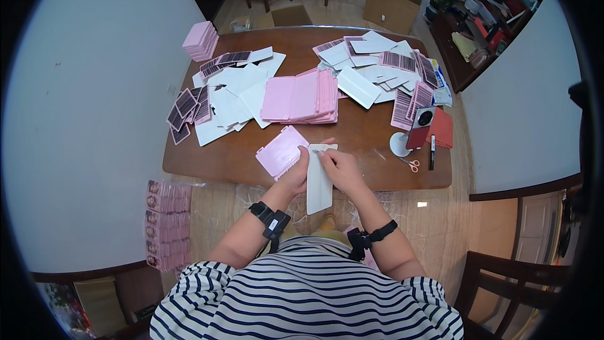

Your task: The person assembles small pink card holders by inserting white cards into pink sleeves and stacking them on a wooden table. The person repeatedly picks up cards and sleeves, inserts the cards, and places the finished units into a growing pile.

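Note:
Close in front of me, at the table's front edge, my left hand (298,175) grips a long white flat piece (319,182) along its left side. The fingers of my right hand (341,169) are pinched at its upper end; a small greyish bit shows at the fingertips, too small to name. Just left of the piece, an open pink plastic case (281,151) lies on the table. Beyond my hands sits a stack of open pink cases (301,97).
Piles of white panels and dark-striped pink cards spread over the left (229,97) and right (377,63) of the brown table (371,145). Closed pink cases (201,41) stand at the far left corner. A phone on a stand (420,127), scissors (412,164) and a marker (432,152) are at right.

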